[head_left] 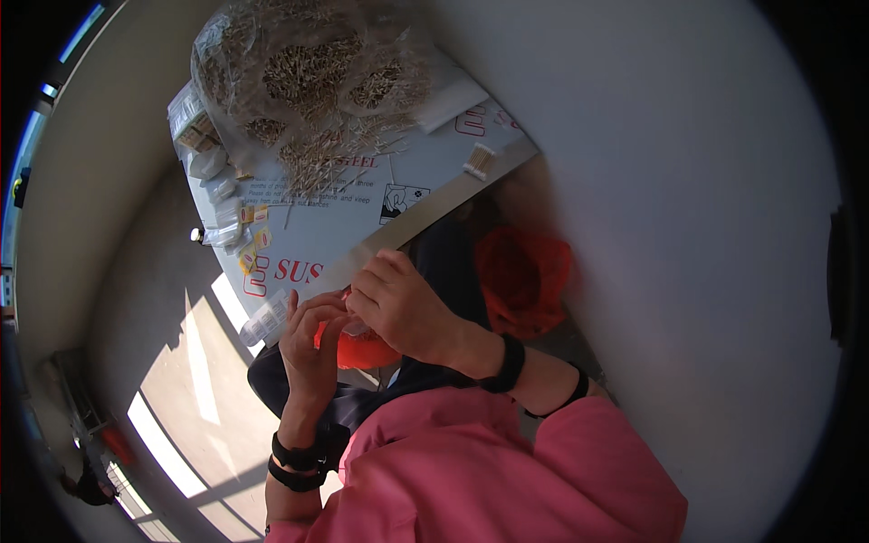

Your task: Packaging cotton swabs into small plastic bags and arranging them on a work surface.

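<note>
Item 1: left hand. Being held low, just off the near edge of the table. Fingers are being curved inward toward the other hand, the index finger being kept apart from the rest.

Item 2: right hand. Being held palm-down beside item 1, fingers being bunched and bent. What is being pinched, if anything, cannot be told; the fingertips are being hidden on both sides.

Item 3: scrap of pale film, apparently clear plastic. Being seen in part just beneath the fingertips; whether it is being gripped cannot be told. It is being judged very light, limp and slippery, easily creased or torn; an edge or corner is being recommended as the hold, between thumb and fingertip pads, without hard pulling.

Item 4: red bag. Being shown under the hands, partly covered by them. Judged as being thin, soft and light, best being taken by the rim.

Also being displayed on the table: loose heap of swabs, being spilled out from a large clear bag; small pack of swabs near the edge; yellow cards; clear packet at the near corner, beside the left hand.
</note>
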`<action>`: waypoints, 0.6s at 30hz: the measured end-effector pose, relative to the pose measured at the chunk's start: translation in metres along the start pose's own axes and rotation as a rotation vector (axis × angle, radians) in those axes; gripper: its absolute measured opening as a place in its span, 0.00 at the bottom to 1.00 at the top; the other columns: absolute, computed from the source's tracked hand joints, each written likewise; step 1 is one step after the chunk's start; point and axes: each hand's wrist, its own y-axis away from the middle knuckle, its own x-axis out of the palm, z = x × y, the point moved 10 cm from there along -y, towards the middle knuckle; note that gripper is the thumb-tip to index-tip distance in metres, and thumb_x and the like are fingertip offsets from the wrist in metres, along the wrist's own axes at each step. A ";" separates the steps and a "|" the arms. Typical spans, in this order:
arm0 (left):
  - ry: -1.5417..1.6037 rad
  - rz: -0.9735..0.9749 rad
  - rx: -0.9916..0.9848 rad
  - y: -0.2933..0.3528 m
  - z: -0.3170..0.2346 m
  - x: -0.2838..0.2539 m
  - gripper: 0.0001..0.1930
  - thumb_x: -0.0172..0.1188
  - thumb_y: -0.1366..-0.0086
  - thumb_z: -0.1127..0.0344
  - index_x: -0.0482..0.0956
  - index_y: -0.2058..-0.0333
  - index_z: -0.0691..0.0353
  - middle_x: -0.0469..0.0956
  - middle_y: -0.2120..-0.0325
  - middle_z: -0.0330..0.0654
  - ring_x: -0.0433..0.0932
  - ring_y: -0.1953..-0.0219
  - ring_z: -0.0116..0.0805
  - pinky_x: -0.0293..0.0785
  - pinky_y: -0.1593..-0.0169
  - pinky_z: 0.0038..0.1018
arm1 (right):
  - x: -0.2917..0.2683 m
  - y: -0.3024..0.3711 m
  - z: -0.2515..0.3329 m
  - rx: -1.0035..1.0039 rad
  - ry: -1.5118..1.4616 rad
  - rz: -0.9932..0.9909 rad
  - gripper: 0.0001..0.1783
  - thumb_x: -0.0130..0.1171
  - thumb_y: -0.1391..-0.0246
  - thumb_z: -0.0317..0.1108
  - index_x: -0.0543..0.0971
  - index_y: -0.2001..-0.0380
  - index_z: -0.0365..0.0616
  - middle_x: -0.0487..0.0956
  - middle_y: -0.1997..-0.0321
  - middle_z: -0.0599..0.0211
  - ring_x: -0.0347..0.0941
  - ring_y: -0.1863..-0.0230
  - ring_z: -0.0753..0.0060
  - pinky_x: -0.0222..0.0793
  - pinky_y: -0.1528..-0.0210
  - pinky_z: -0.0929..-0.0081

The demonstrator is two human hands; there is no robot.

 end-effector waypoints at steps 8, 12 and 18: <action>0.184 0.250 -0.093 -0.062 0.036 0.109 0.04 0.57 0.36 0.75 0.75 0.62 0.62 0.81 0.63 0.41 0.80 0.56 0.34 0.62 0.37 0.42 | 0.010 0.047 -0.116 0.280 -0.046 -0.022 0.04 0.57 0.51 0.31 0.72 0.73 0.45 0.70 0.67 0.64 0.67 0.59 0.60 0.61 0.50 0.65; 0.724 0.348 -0.342 -0.091 0.053 0.180 0.14 0.58 0.33 0.71 0.72 0.50 0.67 0.79 0.58 0.42 0.77 0.55 0.29 0.72 0.48 0.25 | -0.015 0.061 -0.200 0.528 -0.218 -0.057 0.04 0.58 0.48 0.29 0.74 0.71 0.41 0.72 0.68 0.62 0.69 0.62 0.59 0.65 0.55 0.66; 0.930 0.509 -0.565 -0.133 0.089 0.277 0.20 0.60 0.34 0.69 0.70 0.44 0.67 0.79 0.56 0.42 0.78 0.55 0.28 0.74 0.48 0.24 | -0.027 0.100 -0.340 0.951 -0.440 -0.035 0.10 0.59 0.41 0.33 0.78 0.67 0.36 0.79 0.71 0.65 0.72 0.69 0.77 0.69 0.63 0.75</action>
